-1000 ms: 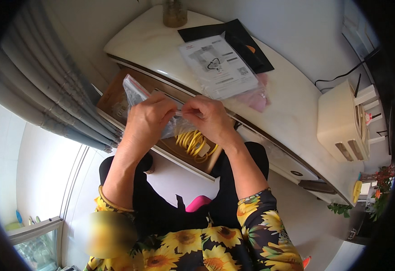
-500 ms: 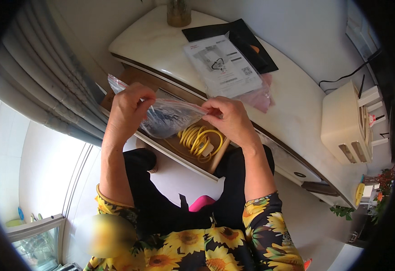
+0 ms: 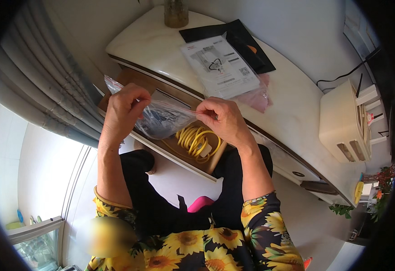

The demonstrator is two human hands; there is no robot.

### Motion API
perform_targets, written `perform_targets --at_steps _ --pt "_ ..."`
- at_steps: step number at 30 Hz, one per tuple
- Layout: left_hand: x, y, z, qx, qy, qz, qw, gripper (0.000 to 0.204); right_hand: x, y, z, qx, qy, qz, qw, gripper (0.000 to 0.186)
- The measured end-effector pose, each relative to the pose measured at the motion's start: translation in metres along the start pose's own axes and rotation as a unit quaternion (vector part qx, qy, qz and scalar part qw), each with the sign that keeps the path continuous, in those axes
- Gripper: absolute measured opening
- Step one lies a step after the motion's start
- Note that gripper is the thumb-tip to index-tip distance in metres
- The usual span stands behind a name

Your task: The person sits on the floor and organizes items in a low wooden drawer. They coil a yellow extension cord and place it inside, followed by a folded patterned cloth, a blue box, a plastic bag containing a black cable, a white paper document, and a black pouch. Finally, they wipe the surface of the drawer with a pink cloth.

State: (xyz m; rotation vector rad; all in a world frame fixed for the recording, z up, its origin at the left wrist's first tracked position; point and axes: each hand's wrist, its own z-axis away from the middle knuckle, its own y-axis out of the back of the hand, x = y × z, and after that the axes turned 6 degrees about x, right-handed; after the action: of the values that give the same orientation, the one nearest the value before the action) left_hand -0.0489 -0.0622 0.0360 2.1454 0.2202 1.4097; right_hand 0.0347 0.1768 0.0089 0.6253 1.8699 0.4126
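A clear zip bag (image 3: 165, 123) with dark contents hangs between my two hands, its reddish zip strip along the top. My left hand (image 3: 126, 108) pinches the strip near its left part, and a corner of the bag sticks out past it. Closed on the strip at the right end is my right hand (image 3: 222, 118). What the bag holds is too blurred to name. Below it, an open drawer (image 3: 189, 166) contains a coiled yellow cable (image 3: 196, 142) with a pale plug. A flat grey item in the drawer lies partly behind the bag.
On the white cabinet top (image 3: 147, 45) lie a plastic-sleeved printed booklet (image 3: 220, 65), a black folder (image 3: 263, 58) and a pink plastic bag (image 3: 258, 97). A glass jar (image 3: 176, 16) stands at the back. A cream box (image 3: 344, 124) is at right, a grey curtain (image 3: 43, 86) at left.
My right hand has shifted slightly left along the bag's strip. The left hand keeps its pinch, and the whole view has moved a little.
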Motion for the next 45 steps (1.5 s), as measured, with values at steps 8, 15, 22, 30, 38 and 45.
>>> perform_targets --at_steps 8,15,22,30,38,45 --pt "-0.002 0.0 0.002 0.003 0.001 0.024 1.0 0.007 -0.007 -0.008 -0.002 0.025 -0.016 -0.033 0.999 0.015" --pt "-0.001 0.0 0.001 -0.019 -0.02 0.033 0.999 0.007 0.001 -0.016 -0.002 0.027 0.035 0.006 0.999 0.014" --pt "-0.001 0.001 0.001 -0.013 -0.037 0.019 0.999 0.008 -0.008 -0.012 -0.001 0.008 -0.041 -0.052 0.998 0.011" --pt "-0.003 0.003 0.002 -0.022 -0.038 0.021 0.999 0.007 -0.007 -0.012 -0.001 0.015 -0.038 -0.052 0.998 0.01" --pt "-0.002 0.003 0.001 -0.025 -0.049 0.022 0.998 0.007 -0.004 -0.011 0.0 -0.007 -0.046 -0.059 0.997 0.013" --pt "0.003 0.002 0.001 -0.029 -0.052 0.019 0.998 0.007 -0.011 -0.012 -0.002 -0.014 -0.042 -0.048 0.998 0.013"
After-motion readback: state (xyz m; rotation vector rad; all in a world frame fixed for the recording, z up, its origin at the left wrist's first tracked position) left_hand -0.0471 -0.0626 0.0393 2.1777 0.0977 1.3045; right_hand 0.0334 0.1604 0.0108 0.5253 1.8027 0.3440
